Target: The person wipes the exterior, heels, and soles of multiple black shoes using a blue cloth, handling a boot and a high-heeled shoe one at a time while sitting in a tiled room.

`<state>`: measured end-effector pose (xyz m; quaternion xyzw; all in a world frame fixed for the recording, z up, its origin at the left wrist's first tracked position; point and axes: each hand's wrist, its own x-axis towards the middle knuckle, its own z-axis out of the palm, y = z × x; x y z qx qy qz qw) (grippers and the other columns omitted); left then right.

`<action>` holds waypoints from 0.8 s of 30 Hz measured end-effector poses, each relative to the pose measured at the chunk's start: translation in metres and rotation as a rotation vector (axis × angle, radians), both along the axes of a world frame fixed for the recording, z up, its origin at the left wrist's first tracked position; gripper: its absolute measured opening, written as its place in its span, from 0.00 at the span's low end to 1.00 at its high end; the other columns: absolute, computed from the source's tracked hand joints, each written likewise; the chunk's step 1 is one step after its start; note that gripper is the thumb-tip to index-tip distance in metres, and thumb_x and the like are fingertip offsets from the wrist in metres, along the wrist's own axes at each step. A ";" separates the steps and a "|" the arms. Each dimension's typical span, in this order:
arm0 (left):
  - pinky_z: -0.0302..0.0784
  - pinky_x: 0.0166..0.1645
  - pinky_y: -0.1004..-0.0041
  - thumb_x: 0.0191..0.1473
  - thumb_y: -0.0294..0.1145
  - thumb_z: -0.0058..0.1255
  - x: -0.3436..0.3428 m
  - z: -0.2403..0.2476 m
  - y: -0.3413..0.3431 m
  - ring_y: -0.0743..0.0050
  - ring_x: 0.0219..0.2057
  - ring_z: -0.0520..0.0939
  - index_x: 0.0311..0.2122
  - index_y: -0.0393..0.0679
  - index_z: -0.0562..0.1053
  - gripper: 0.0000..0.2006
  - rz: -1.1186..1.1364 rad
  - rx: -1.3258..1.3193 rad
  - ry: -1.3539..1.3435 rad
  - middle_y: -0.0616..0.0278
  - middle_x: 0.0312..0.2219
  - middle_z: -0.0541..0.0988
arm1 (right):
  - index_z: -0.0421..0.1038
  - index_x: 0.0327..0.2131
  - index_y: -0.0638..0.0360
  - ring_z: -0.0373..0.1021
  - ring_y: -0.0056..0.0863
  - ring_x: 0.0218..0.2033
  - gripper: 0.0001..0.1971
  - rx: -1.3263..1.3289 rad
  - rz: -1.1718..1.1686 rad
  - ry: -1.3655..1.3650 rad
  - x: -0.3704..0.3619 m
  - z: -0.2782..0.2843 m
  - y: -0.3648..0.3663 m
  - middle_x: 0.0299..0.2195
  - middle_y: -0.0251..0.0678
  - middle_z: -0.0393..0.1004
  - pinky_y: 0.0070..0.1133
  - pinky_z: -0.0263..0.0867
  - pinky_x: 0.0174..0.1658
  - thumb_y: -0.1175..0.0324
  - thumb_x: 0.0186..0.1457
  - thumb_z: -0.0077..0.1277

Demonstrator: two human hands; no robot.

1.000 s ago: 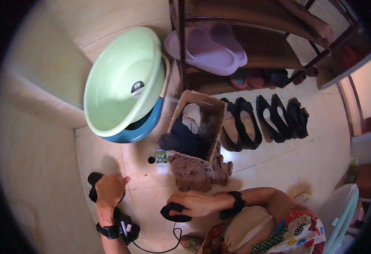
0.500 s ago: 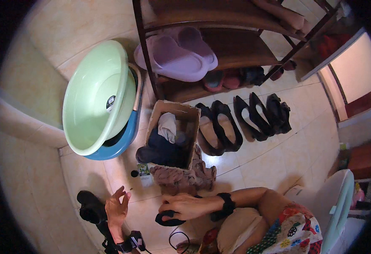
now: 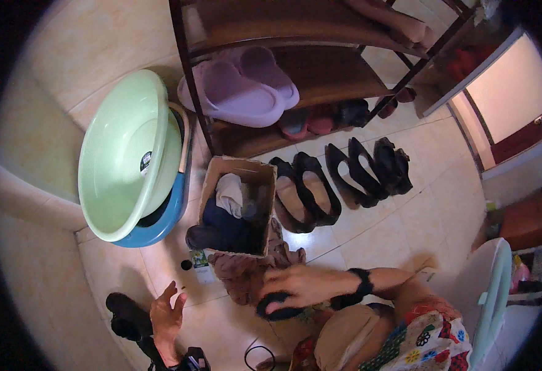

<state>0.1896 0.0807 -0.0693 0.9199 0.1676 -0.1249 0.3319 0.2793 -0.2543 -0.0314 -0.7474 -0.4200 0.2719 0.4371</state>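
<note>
Head view, left hand (image 3: 166, 316) loosely spread, beside black footwear (image 3: 126, 316); right hand (image 3: 309, 286) clutching black object (image 3: 275, 313)

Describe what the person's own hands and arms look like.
The left hand and right hand are ungloved. The right has a black band around its wrist; the left has a boxy black device by its wrist, cut off by the picture's edge. Colourful floral clothing shows beside the right arm.
</note>
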 end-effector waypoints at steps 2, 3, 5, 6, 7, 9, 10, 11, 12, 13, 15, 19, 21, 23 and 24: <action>0.73 0.49 0.62 0.54 0.56 0.51 -0.003 -0.005 0.002 0.48 0.45 0.80 0.53 0.39 0.71 0.31 0.004 -0.020 -0.012 0.45 0.42 0.79 | 0.72 0.41 0.57 0.72 0.46 0.33 0.20 -0.094 -0.149 -0.082 0.013 0.003 -0.039 0.33 0.43 0.72 0.34 0.68 0.34 0.51 0.55 0.54; 0.73 0.49 0.62 0.54 0.57 0.51 -0.002 -0.006 0.002 0.48 0.46 0.80 0.53 0.39 0.71 0.31 0.016 -0.031 -0.024 0.45 0.42 0.79 | 0.72 0.42 0.57 0.72 0.46 0.33 0.21 -0.151 -0.249 -0.131 0.019 0.002 -0.063 0.32 0.42 0.73 0.33 0.68 0.34 0.50 0.53 0.55; 0.73 0.50 0.63 0.53 0.57 0.52 -0.002 0.007 -0.001 0.49 0.47 0.79 0.53 0.38 0.71 0.33 0.028 -0.037 0.022 0.44 0.43 0.78 | 0.70 0.44 0.57 0.73 0.46 0.29 0.26 -0.397 -0.595 -0.286 0.027 -0.016 -0.111 0.30 0.44 0.75 0.33 0.69 0.33 0.48 0.49 0.59; 0.72 0.51 0.63 0.53 0.57 0.52 -0.007 0.007 0.002 0.49 0.47 0.79 0.53 0.38 0.71 0.33 0.032 -0.009 0.031 0.44 0.43 0.78 | 0.69 0.47 0.57 0.73 0.46 0.29 0.29 -0.641 -0.659 -0.352 0.033 -0.019 -0.134 0.30 0.45 0.75 0.33 0.70 0.33 0.47 0.47 0.60; 0.72 0.51 0.63 0.53 0.57 0.52 -0.008 0.007 0.003 0.49 0.48 0.79 0.54 0.38 0.70 0.33 0.026 0.013 0.035 0.44 0.44 0.78 | 0.67 0.50 0.56 0.74 0.46 0.29 0.33 -0.894 -0.727 -0.424 0.038 -0.019 -0.161 0.30 0.46 0.76 0.33 0.71 0.34 0.46 0.45 0.61; 0.72 0.51 0.64 0.54 0.56 0.52 -0.006 0.003 0.003 0.49 0.48 0.79 0.53 0.37 0.70 0.32 0.029 -0.030 0.015 0.43 0.44 0.78 | 0.63 0.55 0.55 0.75 0.46 0.31 0.37 -1.303 -0.652 -0.563 0.044 -0.024 -0.215 0.31 0.47 0.77 0.35 0.71 0.35 0.47 0.45 0.60; 0.72 0.52 0.64 0.54 0.54 0.53 -0.007 0.001 0.003 0.48 0.48 0.78 0.53 0.36 0.70 0.32 0.037 -0.061 0.004 0.42 0.44 0.78 | 0.63 0.55 0.55 0.75 0.46 0.31 0.37 -1.302 -0.648 -0.563 0.048 -0.029 -0.234 0.31 0.47 0.77 0.35 0.71 0.35 0.47 0.45 0.60; 0.72 0.52 0.64 0.54 0.54 0.53 -0.006 0.002 0.003 0.48 0.48 0.78 0.53 0.36 0.70 0.32 0.041 -0.064 0.004 0.42 0.44 0.78 | 0.61 0.57 0.53 0.75 0.46 0.32 0.38 -1.296 -0.599 -0.519 0.053 -0.030 -0.250 0.32 0.47 0.77 0.36 0.71 0.36 0.47 0.45 0.60; 0.72 0.52 0.64 0.55 0.52 0.53 -0.004 0.003 0.003 0.48 0.48 0.78 0.53 0.35 0.71 0.30 0.011 -0.047 -0.014 0.42 0.44 0.78 | 0.60 0.59 0.52 0.75 0.47 0.33 0.38 -1.289 -0.547 -0.475 0.057 -0.033 -0.264 0.34 0.47 0.78 0.36 0.71 0.37 0.47 0.46 0.59; 0.72 0.52 0.64 0.55 0.49 0.53 -0.003 0.006 0.004 0.48 0.48 0.78 0.52 0.35 0.71 0.28 -0.014 -0.024 -0.027 0.42 0.44 0.78 | 0.60 0.59 0.52 0.75 0.47 0.33 0.38 -1.284 -0.535 -0.475 0.064 -0.041 -0.273 0.34 0.47 0.78 0.36 0.71 0.37 0.47 0.46 0.59; 0.72 0.52 0.64 0.55 0.47 0.54 -0.002 0.022 0.010 0.48 0.48 0.78 0.52 0.35 0.71 0.27 0.016 0.017 0.008 0.42 0.44 0.77 | 0.62 0.58 0.49 0.75 0.46 0.37 0.34 -1.058 -0.626 -0.197 0.079 -0.061 -0.280 0.36 0.47 0.78 0.36 0.70 0.41 0.50 0.48 0.58; 0.74 0.47 0.62 0.53 0.39 0.56 -0.021 0.035 0.039 0.49 0.42 0.80 0.50 0.40 0.73 0.21 0.072 0.180 -0.158 0.47 0.40 0.79 | 0.74 0.43 0.65 0.73 0.29 0.37 0.15 -0.651 -0.922 0.020 0.079 -0.069 -0.265 0.36 0.40 0.79 0.26 0.67 0.43 0.65 0.55 0.52; 0.74 0.44 0.62 0.53 0.37 0.57 -0.015 0.046 0.041 0.48 0.38 0.80 0.48 0.41 0.74 0.18 0.104 0.229 -0.145 0.49 0.37 0.80 | 0.75 0.41 0.68 0.70 0.21 0.33 0.16 -0.362 -1.116 0.071 0.070 -0.062 -0.285 0.32 0.35 0.78 0.22 0.67 0.39 0.65 0.54 0.54; 0.74 0.43 0.62 0.52 0.37 0.57 -0.040 0.049 0.045 0.48 0.38 0.80 0.47 0.41 0.74 0.18 0.117 0.301 -0.115 0.50 0.36 0.80 | 0.71 0.34 0.67 0.63 0.17 0.29 0.12 -0.427 -1.192 -0.011 0.054 -0.044 -0.245 0.27 0.30 0.71 0.20 0.61 0.33 0.64 0.57 0.52; 0.75 0.42 0.61 0.51 0.39 0.57 -0.048 0.053 0.040 0.47 0.38 0.80 0.47 0.41 0.74 0.19 0.127 0.321 -0.075 0.50 0.36 0.80 | 0.69 0.30 0.65 0.61 0.16 0.28 0.12 -0.304 -1.126 -0.040 0.048 -0.041 -0.245 0.25 0.27 0.68 0.18 0.59 0.31 0.64 0.58 0.51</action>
